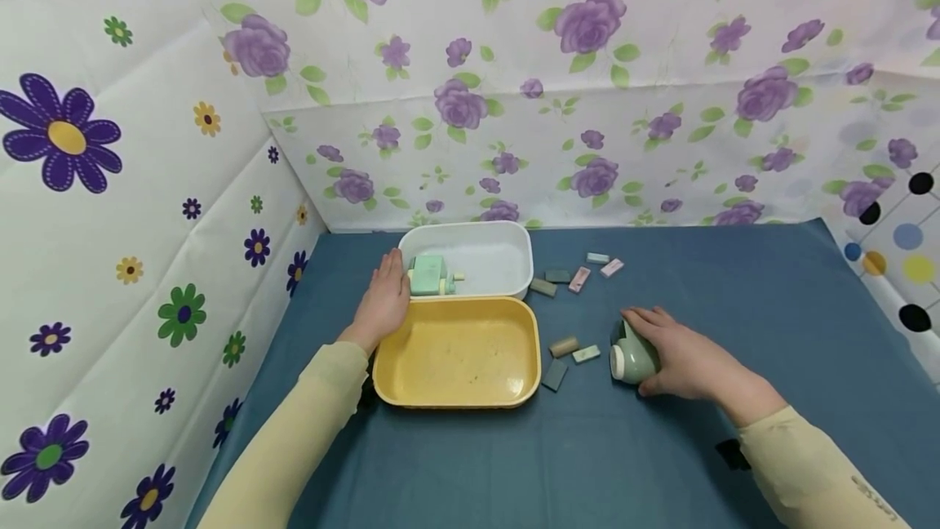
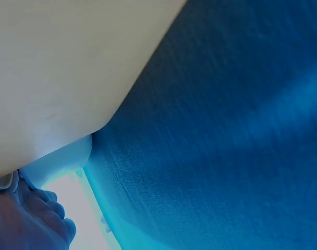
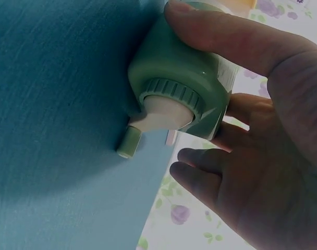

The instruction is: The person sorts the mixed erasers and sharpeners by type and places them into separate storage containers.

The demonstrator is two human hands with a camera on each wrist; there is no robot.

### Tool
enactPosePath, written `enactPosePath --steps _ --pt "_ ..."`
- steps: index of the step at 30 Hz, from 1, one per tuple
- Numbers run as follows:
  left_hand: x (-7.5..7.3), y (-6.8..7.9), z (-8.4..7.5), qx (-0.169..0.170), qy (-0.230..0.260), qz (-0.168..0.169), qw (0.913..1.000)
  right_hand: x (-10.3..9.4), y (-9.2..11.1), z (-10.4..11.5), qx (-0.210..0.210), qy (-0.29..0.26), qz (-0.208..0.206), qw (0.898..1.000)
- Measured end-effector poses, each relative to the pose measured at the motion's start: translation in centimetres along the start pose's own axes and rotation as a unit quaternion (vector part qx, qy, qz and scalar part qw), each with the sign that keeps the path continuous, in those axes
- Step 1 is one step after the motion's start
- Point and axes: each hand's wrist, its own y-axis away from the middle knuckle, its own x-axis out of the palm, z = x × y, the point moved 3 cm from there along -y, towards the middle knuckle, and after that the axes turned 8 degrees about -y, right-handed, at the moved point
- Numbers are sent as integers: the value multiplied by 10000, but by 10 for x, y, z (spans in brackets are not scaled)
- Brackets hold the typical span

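Observation:
My right hand (image 1: 683, 353) grips a green pump bottle (image 1: 637, 356) that lies tipped over on the cloth. In the right wrist view, the thumb is across the bottle (image 3: 169, 62) and fingers are on its other side; the pale pump head with its green tip points away from the palm. My left hand (image 1: 385, 300), fingers straight, rests against the left side of the white tray (image 1: 507, 260) and the corner of the yellow tray (image 1: 455, 398). Inside the white tray, at its left end, lies a light green bottle (image 1: 428, 274) with cream parts.
Several small blocks, including a pink one (image 1: 579, 279), a grey one (image 1: 555, 375) and a tan one (image 1: 564, 346), lie scattered right of the trays. Blue cloth (image 1: 470, 464) covers the table. Flower-printed sheets (image 1: 455, 153) stand at the back and left.

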Motion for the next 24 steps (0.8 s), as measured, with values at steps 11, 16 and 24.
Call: enactPosePath --steps 11,16,24 --pt "0 0 0 -16 18 65 10000 4 5 -2 -257 51 -19 9997" --pt "1 0 1 -36 -26 39 10000 6 7 -4 -317 12 -6 9995" --pt "2 -1 2 4 -40 32 10000 5 8 -7 -269 73 -160 9995"
